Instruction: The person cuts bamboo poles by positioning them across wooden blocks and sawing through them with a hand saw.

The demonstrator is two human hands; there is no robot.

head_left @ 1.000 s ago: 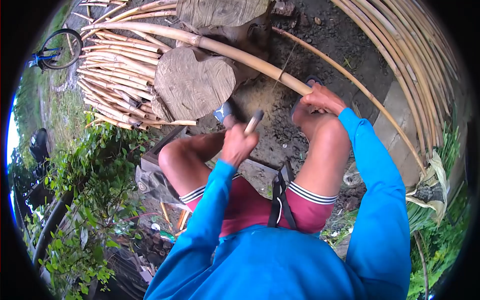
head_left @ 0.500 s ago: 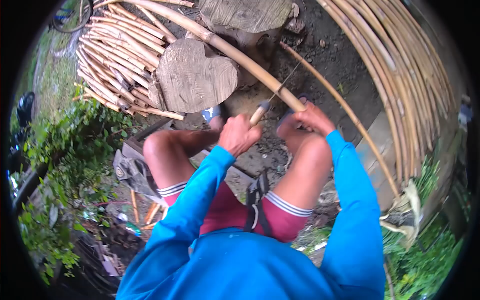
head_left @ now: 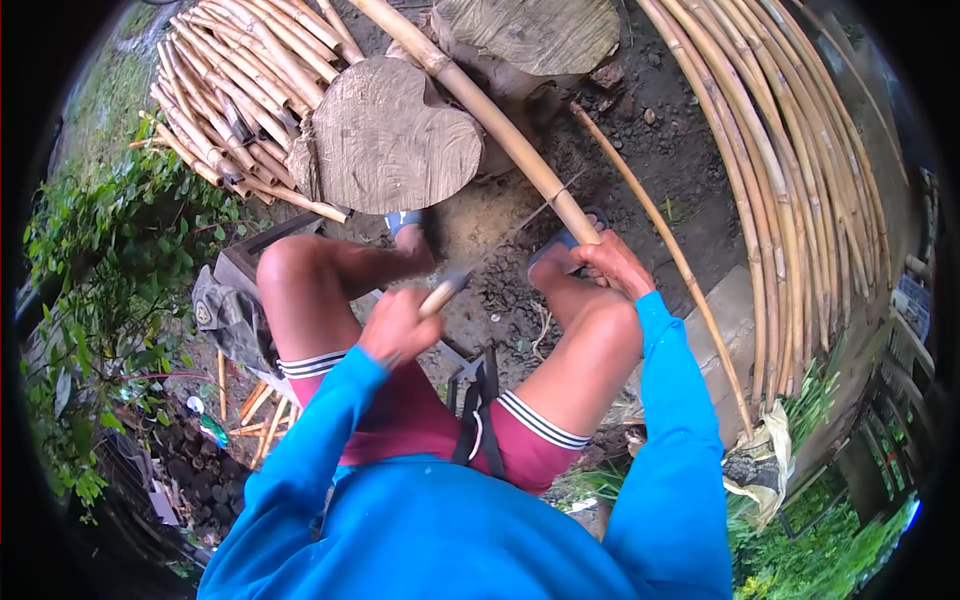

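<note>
My left hand [head_left: 402, 325] is closed around the wooden handle of a long thin-bladed tool [head_left: 441, 296], left of the pole. Its narrow blade slants up and right and crosses the thick bamboo pole [head_left: 492, 118] near the pole's lower end. Whether the blade is smooth or toothed cannot be made out. My right hand [head_left: 615, 263] grips that lower end of the pole, just above my right knee. The pole slopes up and left, passing beside the heart-shaped top of a wood stump [head_left: 390, 138].
Cut bamboo pieces [head_left: 240, 90] are piled at the upper left. A second stump [head_left: 530, 32] stands at the top. Long poles [head_left: 800, 180] curve down the right side, with a thinner pole [head_left: 668, 235] nearer me. Leafy plants [head_left: 110, 260] grow at the left.
The view has shifted, so stumps and piles sit farther left and higher. My left hand with the tool has drawn back down and left from the pole; my right hand still holds the pole's end.
</note>
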